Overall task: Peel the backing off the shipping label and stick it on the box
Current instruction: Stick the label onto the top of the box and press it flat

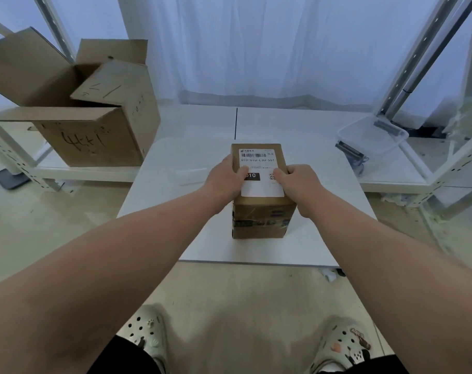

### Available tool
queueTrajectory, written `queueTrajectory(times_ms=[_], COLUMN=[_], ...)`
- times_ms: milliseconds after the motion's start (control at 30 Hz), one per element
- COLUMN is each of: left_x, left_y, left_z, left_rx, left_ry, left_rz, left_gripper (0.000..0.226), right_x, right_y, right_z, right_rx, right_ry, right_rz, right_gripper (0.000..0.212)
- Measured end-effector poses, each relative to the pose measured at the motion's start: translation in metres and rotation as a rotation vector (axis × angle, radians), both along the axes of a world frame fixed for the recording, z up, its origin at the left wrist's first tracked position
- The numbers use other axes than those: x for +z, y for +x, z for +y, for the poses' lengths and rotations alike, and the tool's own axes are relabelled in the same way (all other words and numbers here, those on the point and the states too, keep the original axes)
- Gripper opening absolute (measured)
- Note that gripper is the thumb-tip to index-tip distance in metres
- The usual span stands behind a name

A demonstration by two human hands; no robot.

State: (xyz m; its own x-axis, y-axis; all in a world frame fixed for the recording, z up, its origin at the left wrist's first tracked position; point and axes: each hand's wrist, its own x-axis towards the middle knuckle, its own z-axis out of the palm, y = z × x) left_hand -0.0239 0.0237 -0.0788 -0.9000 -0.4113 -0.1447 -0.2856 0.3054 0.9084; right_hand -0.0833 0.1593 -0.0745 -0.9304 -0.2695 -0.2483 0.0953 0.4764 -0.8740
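Observation:
A small brown cardboard box (261, 220) stands upright on the white table (296, 247), taped on its near face. A white shipping label (259, 159) with a barcode and a black "010" block lies flat on the box's top. My left hand (225, 179) rests at the box's left edge, its thumb pressing the label near the black block. My right hand (296, 182) sits at the right edge, fingers curled, thumb pressing the label by the QR code. Both hands hide parts of the label.
A large open cardboard box (89, 130) stands on a low shelf at the left. A clear plastic tub (372, 136) sits at the right rear beside metal shelf posts. A clear flat piece (191, 172) lies on the table left of the box. The table's near edge is close to my feet.

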Motion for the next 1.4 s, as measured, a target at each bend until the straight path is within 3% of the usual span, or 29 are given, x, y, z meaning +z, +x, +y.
queueTrajectory(times_ms=[133, 300, 433, 567, 667, 733, 800, 1033, 1133, 1233, 1333, 1400], left_x=[0.001, 0.006, -0.001, -0.004, -0.002, 0.001, 0.000, -0.002, 0.001, 0.004, 0.003, 0.006], left_y=[-0.005, -0.027, -0.037, -0.034, -0.041, -0.049, -0.055, -0.058, -0.056, -0.056, -0.058, -0.054], left_z=[-0.009, -0.009, -0.009, -0.017, -0.022, -0.020, -0.014, -0.018, -0.020, -0.016, -0.016, -0.020], left_rx=[0.088, 0.094, 0.066, 0.079, 0.125, 0.139, 0.128, 0.187, 0.190, 0.156, 0.143, 0.169], left_ry=[-0.063, -0.192, -0.439, -0.537, -0.448, -0.386, -0.421, -0.507, -0.443, -0.447, -0.485, -0.347], left_rz=[-0.020, -0.126, -0.124, -0.088, -0.111, -0.148, -0.172, -0.125, -0.152, -0.187, -0.216, -0.207], left_gripper=[0.035, 0.060, 0.043, 0.029, 0.047, 0.065, 0.067, 0.030, 0.033, 0.054, 0.046, 0.041], right_x=[0.001, 0.006, -0.001, -0.006, -0.004, 0.001, 0.001, -0.002, -0.002, 0.001, 0.005, 0.007], right_y=[-0.008, -0.026, -0.034, -0.037, -0.041, -0.042, -0.044, -0.049, -0.047, -0.045, -0.051, -0.051], right_z=[-0.001, -0.018, -0.024, -0.020, -0.019, -0.024, -0.030, -0.032, -0.031, -0.035, -0.035, -0.027], right_rx=[-0.062, -0.013, 0.021, -0.008, -0.069, -0.071, -0.049, -0.043, -0.052, -0.035, -0.043, -0.041], right_ry=[0.097, 0.230, 0.298, 0.290, 0.253, 0.238, 0.277, 0.379, 0.375, 0.432, 0.441, 0.398], right_rz=[0.076, 0.141, 0.179, 0.221, 0.166, 0.107, 0.098, 0.149, 0.143, 0.152, 0.154, 0.143], right_gripper=[0.027, 0.066, 0.053, 0.034, 0.039, 0.057, 0.071, 0.047, 0.051, 0.072, 0.054, 0.042])
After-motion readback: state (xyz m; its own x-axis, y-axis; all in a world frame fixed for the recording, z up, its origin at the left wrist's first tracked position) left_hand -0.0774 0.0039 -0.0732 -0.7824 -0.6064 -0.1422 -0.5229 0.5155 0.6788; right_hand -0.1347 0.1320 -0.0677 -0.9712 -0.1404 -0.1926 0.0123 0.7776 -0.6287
